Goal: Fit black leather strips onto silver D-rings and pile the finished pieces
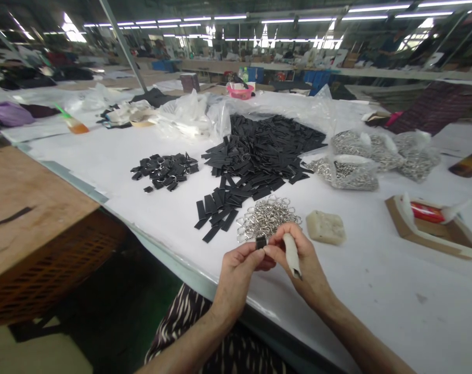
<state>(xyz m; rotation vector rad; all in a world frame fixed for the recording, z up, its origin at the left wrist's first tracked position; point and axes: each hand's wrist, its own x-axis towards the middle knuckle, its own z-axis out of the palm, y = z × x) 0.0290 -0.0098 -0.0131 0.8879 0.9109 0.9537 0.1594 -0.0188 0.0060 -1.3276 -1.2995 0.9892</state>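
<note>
My left hand (239, 270) and my right hand (298, 259) meet over the near edge of the white table (376, 291), both pinching a small folded black strap piece (261, 242). In my right hand also lies a white stick-like tool (291, 254), its dark tip pointing down. Just beyond my fingers is a pile of silver metal rings (265, 217). A large heap of black strap pieces (255, 156) spreads behind it. To the left sits a smaller pile of black pieces with rings (164, 171).
A pale block (325, 227) lies right of the rings. Clear bags of metal rings (372, 158) sit at the right. A cardboard tray with a red tube (431, 221) is at the far right. A wooden bench (29, 202) stands left. Plastic bags (189, 117) lie behind.
</note>
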